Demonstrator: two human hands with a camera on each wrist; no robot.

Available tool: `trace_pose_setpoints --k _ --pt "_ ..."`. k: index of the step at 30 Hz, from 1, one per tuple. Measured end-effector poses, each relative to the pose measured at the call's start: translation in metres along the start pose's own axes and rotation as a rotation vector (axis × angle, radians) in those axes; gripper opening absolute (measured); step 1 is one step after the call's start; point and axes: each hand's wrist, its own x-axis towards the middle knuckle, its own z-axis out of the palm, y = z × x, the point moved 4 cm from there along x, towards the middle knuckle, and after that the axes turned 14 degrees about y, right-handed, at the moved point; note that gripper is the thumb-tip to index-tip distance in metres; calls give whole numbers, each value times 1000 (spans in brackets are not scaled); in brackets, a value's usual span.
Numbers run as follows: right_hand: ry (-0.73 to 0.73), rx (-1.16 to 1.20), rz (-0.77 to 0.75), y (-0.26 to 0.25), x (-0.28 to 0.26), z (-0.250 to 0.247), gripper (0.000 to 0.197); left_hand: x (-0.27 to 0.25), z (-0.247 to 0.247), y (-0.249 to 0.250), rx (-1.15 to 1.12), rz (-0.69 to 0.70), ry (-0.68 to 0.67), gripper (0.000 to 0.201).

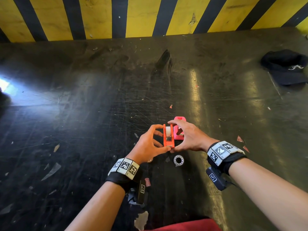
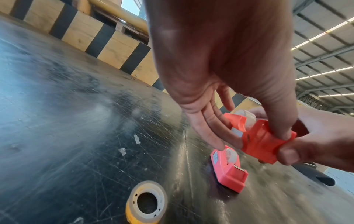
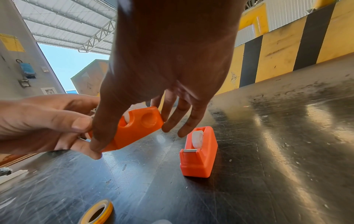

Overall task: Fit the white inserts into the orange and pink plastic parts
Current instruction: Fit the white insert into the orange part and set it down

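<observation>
Altogether two hands (image 1: 150,142) (image 1: 188,137), one orange part (image 1: 168,137), one pink part (image 1: 179,130), two tape rolls (image 1: 178,160) (image 2: 146,201).

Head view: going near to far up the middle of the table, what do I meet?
Tape roll → orange part, held off the table by left hand and right hand → pink part → striped wall.

The worn black tabletop (image 1: 100,114) is scratched, glossy in patches and littered with small scraps. A pink part (image 1: 179,129) with a white insert (image 2: 230,156) stands near its middle. At six o'clock from it lies a clear tape roll (image 1: 178,160), with a yellowish tape roll (image 2: 146,201) nearby. A black cap (image 1: 285,68) rests at two o'clock, well apart.
</observation>
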Motion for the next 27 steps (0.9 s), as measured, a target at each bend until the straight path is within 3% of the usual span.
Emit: trace_pose_setpoints --k 5,9,13,19,24,27 --pt "-38 34 18 -1 -2 3 111 8 -2 -7 5 -41 -137 112" --pt "-43 -2 12 3 -1 7 112 16 0 -10 10 -87 -233 113" --pt "-49 -50 25 9 2 2 120 30 -1 -15 54 -53 -177 110" --pt "53 -266 117 47 27 -19 119 72 -7 -26 252 20 -83 114" --pt "-70 -349 191 68 40 -7 125 101 5 -39 341 12 -123 113" --pt "-61 -366 191 74 43 3 125 109 15 -48 360 14 -132 114"
